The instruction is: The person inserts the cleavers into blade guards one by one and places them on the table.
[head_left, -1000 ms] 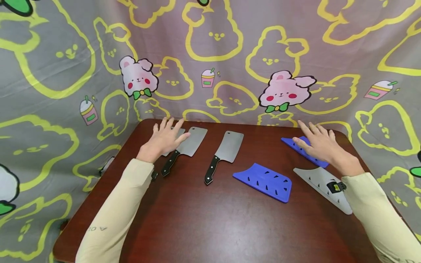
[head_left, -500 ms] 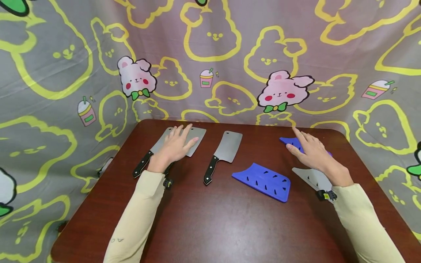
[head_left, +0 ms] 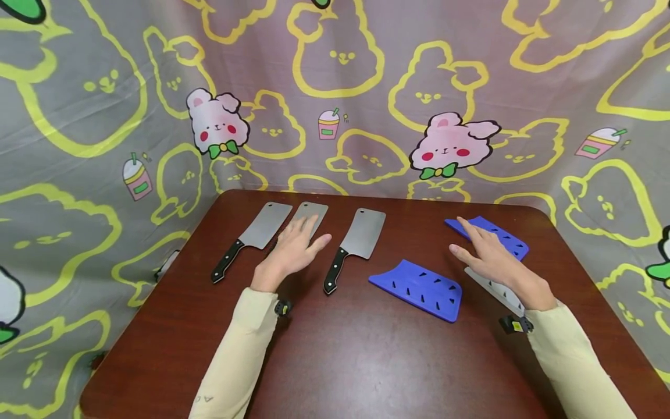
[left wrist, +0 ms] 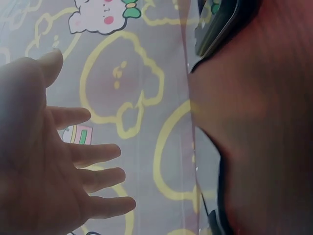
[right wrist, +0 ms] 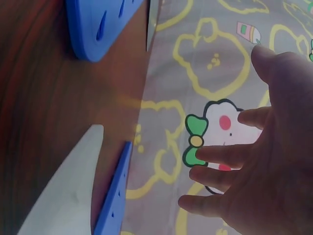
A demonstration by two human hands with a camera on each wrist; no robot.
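Note:
Three cleavers with steel blades and black riveted handles lie on the table: a left cleaver (head_left: 266,224), a middle cleaver (head_left: 316,211) and a right cleaver (head_left: 364,233). My left hand (head_left: 294,251) is spread above the middle one, hiding its handle and holding nothing. On the right lie slotted plastic pieces shaped like blade guards: a front blue guard (head_left: 417,291), a back blue guard (head_left: 506,238) and a white guard (head_left: 492,287). My right hand (head_left: 492,265) hovers over the white guard, covering part of it, with straight, parted fingers. In the right wrist view that palm (right wrist: 264,161) is bare.
The dark red-brown table (head_left: 345,355) has rounded corners. A grey curtain (head_left: 361,87) printed with yellow outlines and rabbit heads closes off the back and both sides. Each wrist wears a small black camera, such as the left wrist camera (head_left: 283,308).
My left hand has moved right and a little nearer, from over the left cleavers to the middle one, uncovering the left cleaver. My right hand has drifted slightly left and nearer, uncovering the back blue guard.

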